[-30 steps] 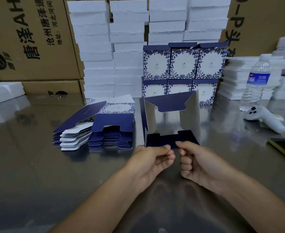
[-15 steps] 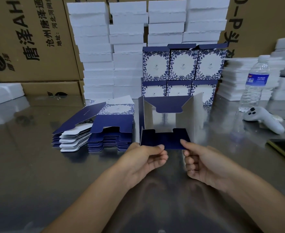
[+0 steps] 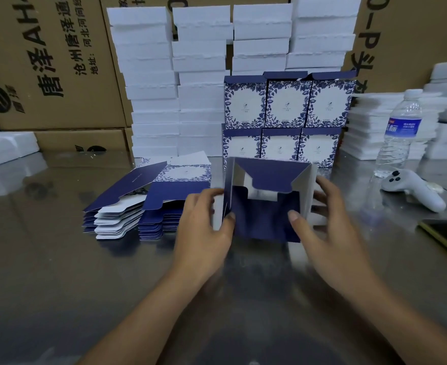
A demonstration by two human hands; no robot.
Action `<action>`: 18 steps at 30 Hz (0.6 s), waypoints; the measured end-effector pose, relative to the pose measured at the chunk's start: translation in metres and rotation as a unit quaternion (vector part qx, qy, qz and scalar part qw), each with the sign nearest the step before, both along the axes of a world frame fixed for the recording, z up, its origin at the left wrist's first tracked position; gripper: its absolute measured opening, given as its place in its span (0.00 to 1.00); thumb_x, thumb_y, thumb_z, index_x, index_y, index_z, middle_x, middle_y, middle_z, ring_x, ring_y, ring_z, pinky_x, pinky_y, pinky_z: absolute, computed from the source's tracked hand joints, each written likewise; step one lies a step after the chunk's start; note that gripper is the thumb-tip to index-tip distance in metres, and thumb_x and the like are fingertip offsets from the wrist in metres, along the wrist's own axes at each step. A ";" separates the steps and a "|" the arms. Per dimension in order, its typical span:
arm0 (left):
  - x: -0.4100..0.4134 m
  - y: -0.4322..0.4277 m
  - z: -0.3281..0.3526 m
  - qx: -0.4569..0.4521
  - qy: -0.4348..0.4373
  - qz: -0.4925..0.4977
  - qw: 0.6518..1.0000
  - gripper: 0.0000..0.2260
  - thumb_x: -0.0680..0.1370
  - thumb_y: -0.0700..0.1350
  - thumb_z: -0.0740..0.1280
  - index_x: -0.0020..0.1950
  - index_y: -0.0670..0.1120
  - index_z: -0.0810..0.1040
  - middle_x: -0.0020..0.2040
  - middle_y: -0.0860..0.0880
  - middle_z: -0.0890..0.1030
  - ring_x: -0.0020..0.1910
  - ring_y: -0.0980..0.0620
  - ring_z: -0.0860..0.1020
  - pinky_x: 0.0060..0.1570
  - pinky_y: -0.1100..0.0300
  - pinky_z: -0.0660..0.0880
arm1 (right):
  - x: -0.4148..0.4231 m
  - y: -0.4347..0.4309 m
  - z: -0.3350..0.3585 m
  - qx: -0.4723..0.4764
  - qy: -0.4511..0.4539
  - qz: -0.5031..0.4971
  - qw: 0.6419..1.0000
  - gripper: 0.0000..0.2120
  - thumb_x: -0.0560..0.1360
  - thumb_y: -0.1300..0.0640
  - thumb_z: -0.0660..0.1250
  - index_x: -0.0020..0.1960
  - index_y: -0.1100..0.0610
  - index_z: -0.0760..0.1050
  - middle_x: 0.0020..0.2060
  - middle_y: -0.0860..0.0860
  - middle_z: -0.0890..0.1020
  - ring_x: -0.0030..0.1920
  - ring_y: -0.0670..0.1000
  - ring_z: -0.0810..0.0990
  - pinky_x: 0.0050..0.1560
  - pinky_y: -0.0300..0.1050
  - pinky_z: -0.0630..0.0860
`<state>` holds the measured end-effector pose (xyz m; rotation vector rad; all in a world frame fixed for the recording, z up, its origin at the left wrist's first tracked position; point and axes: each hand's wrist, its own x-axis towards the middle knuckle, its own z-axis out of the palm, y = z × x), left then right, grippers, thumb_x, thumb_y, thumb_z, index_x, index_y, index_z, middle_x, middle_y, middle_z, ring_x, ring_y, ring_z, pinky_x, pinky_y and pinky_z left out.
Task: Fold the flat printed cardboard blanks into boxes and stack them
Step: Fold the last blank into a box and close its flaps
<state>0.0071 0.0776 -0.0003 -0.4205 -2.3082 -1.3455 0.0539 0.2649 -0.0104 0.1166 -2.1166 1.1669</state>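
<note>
Navy-and-white printed cardboard box point(image 3: 267, 204), half folded and open toward the camera, stands on the shiny steel table point(image 3: 59, 272) at the middle of the view. The left hand point(image 3: 204, 230) grips its left wall, thumb pressed on the inner navy flap and the other fingers curled round the outside. The right hand point(image 3: 330, 233) does the same on the right wall, thumb on the flap's right edge and fingers spread behind the wall. Another navy flap hangs inside from the top edge.

At nine o'clock from the box, just beside the left hand, lies a fanned pile of flat printed blanks point(image 3: 148, 206). At twelve o'clock stand finished blue-floral boxes point(image 3: 285, 106), two rows of three, one row upon the other, against tall stacks of white foam blocks point(image 3: 180, 83). A clear plastic water bottle point(image 3: 399, 138) stands at two o'clock, a white handheld controller point(image 3: 414, 189) lies at three, and a dark phone point(image 3: 446, 235) lies at four. Brown printed cartons point(image 3: 45, 61) fill the back.
</note>
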 end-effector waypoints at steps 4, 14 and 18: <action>0.010 0.002 0.007 0.113 -0.030 -0.138 0.984 0.29 0.73 0.53 0.72 0.69 0.62 0.62 0.63 0.64 0.73 0.61 0.64 0.72 0.56 0.63 0.73 | 0.000 -0.002 0.001 0.026 -0.020 0.073 0.997 0.37 0.66 0.30 0.64 0.70 0.32 0.54 0.64 0.28 0.67 0.64 0.31 0.66 0.57 0.34 0.67; 0.019 0.001 0.021 0.159 -0.070 -0.156 0.972 0.29 0.64 0.70 0.65 0.64 0.66 0.67 0.63 0.64 0.71 0.65 0.57 0.71 0.65 0.53 0.69 | 0.002 -0.003 0.003 -0.090 0.018 0.148 0.985 0.32 0.70 0.27 0.55 0.66 0.46 0.63 0.59 0.41 0.77 0.59 0.38 0.76 0.56 0.27 0.67; 0.021 0.003 0.021 0.159 -0.077 -0.136 0.975 0.25 0.64 0.75 0.62 0.56 0.66 0.69 0.57 0.68 0.72 0.60 0.56 0.73 0.60 0.54 0.71 | 0.001 -0.001 0.007 -0.104 0.034 0.090 0.990 0.20 0.65 0.38 0.64 0.52 0.46 0.68 0.47 0.43 0.80 0.48 0.38 0.80 0.48 0.26 0.71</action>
